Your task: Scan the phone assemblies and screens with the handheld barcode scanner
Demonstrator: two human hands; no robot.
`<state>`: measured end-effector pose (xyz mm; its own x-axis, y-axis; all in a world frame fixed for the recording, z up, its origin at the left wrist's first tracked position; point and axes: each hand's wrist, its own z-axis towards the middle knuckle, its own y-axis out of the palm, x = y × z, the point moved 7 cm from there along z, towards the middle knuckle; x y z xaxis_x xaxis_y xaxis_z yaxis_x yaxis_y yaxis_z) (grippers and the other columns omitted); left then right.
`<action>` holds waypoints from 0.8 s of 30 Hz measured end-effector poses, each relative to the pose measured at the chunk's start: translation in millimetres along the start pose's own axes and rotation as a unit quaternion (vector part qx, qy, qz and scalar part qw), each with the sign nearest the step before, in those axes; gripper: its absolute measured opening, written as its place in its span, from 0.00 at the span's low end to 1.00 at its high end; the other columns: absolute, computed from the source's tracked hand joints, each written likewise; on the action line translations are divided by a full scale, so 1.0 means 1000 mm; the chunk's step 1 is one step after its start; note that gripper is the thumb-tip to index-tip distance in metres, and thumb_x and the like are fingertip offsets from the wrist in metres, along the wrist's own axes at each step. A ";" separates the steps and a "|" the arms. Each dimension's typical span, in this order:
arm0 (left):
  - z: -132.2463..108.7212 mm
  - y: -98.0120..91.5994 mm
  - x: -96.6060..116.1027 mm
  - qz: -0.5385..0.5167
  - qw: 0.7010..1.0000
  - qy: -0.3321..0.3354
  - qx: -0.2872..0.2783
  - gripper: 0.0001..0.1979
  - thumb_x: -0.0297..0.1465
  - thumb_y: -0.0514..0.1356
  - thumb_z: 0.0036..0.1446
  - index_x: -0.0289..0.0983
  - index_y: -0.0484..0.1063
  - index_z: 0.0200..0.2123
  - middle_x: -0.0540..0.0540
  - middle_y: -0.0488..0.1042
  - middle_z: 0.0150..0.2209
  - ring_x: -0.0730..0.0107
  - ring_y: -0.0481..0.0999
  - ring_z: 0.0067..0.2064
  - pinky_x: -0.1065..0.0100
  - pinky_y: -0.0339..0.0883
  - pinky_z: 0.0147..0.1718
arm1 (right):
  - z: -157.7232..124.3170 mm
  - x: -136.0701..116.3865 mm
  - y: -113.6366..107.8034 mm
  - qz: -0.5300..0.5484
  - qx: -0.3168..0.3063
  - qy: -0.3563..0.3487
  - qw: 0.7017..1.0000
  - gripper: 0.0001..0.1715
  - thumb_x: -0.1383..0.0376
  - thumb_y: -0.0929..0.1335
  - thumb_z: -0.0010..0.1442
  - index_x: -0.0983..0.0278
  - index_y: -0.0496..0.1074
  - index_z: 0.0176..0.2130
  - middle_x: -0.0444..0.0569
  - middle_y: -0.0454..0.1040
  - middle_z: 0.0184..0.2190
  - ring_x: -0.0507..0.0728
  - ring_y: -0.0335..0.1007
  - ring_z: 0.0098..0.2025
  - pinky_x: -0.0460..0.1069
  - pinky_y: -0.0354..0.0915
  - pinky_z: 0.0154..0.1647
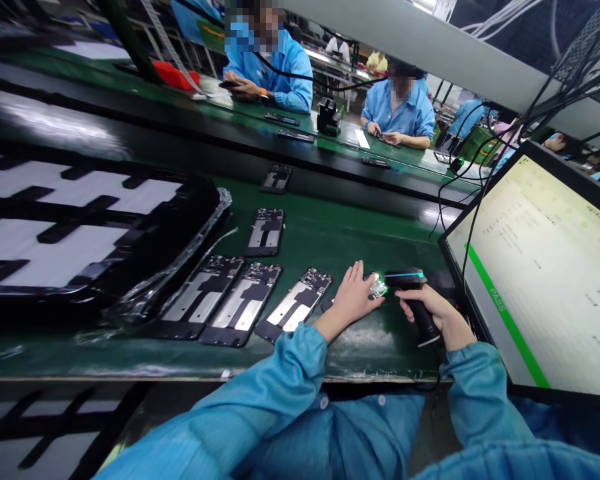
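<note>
My left hand (353, 297) lies with its fingers stretched out over a phone assembly (379, 287), covering most of it. Bright green-white light falls on the part that shows beside my fingers. Wrapped around the grip of a black barcode scanner (424, 323), my right hand (440, 310) holds it with the head pointing left at the lit spot. Left of my left hand, an opened phone assembly (300, 300) with a silvery middle lies on the green bench mat (395, 360). Two similar phone assemblies (245, 303) lie side by side farther left.
A monitor (555, 280) with a green PASS bar stands at right, cables hanging before it. Black trays (95, 233) with white cutouts, edged with clear plastic, fill the left. Beyond a dark conveyor (330, 163), co-workers (290, 67) in blue handle phones.
</note>
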<state>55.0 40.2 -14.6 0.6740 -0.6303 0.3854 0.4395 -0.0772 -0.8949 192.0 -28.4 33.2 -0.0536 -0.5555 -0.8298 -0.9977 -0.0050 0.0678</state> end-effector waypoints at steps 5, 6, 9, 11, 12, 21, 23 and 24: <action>-0.001 -0.002 0.000 -0.007 1.000 -0.002 0.004 0.31 0.46 0.64 0.54 0.39 0.66 0.57 0.32 0.54 0.69 0.44 0.52 0.70 0.48 0.50 0.65 | 0.007 0.007 -0.006 0.011 -0.019 0.005 1.000 0.12 0.62 0.74 0.52 0.67 0.72 0.28 0.41 0.71 0.15 0.49 0.64 0.15 0.42 0.63 0.14; -0.001 -0.002 0.000 -0.006 1.000 -0.002 0.004 0.31 0.46 0.64 0.54 0.39 0.66 0.57 0.32 0.53 0.69 0.44 0.52 0.70 0.48 0.50 0.65 | 0.007 0.007 -0.007 0.014 -0.021 0.005 1.000 0.11 0.62 0.74 0.52 0.67 0.72 0.28 0.41 0.71 0.16 0.48 0.64 0.15 0.42 0.63 0.15; 0.000 -0.002 -0.001 -0.002 1.000 -0.002 0.003 0.31 0.46 0.64 0.54 0.39 0.66 0.57 0.32 0.53 0.69 0.44 0.51 0.70 0.48 0.50 0.65 | 0.007 0.008 -0.006 0.019 -0.028 0.006 0.999 0.11 0.62 0.74 0.53 0.67 0.73 0.30 0.41 0.71 0.15 0.48 0.63 0.15 0.43 0.63 0.15; 0.000 -0.001 -0.001 0.001 1.000 -0.002 0.000 0.31 0.47 0.64 0.54 0.38 0.66 0.57 0.32 0.53 0.69 0.43 0.51 0.70 0.48 0.50 0.65 | 0.007 0.007 -0.006 0.021 -0.030 0.005 0.999 0.11 0.62 0.74 0.53 0.67 0.72 0.28 0.41 0.71 0.15 0.48 0.63 0.15 0.43 0.62 0.15; 0.000 -0.001 -0.001 0.001 1.000 -0.002 0.000 0.31 0.47 0.64 0.54 0.38 0.66 0.57 0.31 0.53 0.69 0.43 0.51 0.70 0.48 0.50 0.65 | 0.007 0.006 -0.005 0.022 -0.030 0.002 0.999 0.11 0.62 0.74 0.53 0.67 0.72 0.28 0.41 0.71 0.15 0.48 0.63 0.15 0.43 0.62 0.15; 0.000 0.000 -0.002 0.001 1.000 0.006 0.007 0.31 0.47 0.64 0.54 0.40 0.66 0.58 0.33 0.54 0.69 0.44 0.51 0.70 0.48 0.50 0.65 | 0.012 0.011 -0.012 0.010 -0.038 -0.005 0.999 0.12 0.61 0.73 0.53 0.68 0.74 0.32 0.40 0.70 0.16 0.48 0.63 0.16 0.42 0.63 0.16; 0.000 0.000 -0.001 0.007 1.000 0.007 0.006 0.31 0.47 0.63 0.54 0.40 0.66 0.58 0.32 0.54 0.69 0.44 0.51 0.70 0.49 0.50 0.65 | 0.011 0.007 -0.012 -0.002 -0.035 -0.024 0.999 0.13 0.60 0.74 0.53 0.68 0.74 0.33 0.41 0.72 0.18 0.48 0.64 0.17 0.42 0.64 0.16; -0.001 0.000 0.000 0.013 1.000 0.006 0.004 0.31 0.47 0.63 0.54 0.40 0.66 0.58 0.31 0.54 0.69 0.43 0.51 0.70 0.48 0.50 0.65 | 0.009 0.002 -0.010 -0.011 -0.034 -0.036 0.999 0.13 0.60 0.74 0.53 0.67 0.74 0.34 0.43 0.75 0.21 0.48 0.66 0.17 0.42 0.64 0.16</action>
<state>54.6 39.9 -14.8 0.6779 -0.6413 0.3595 0.4268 -0.0549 -0.9027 201.3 -21.8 25.4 -0.0375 -0.4935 -0.8689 -0.9936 -0.0743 0.0850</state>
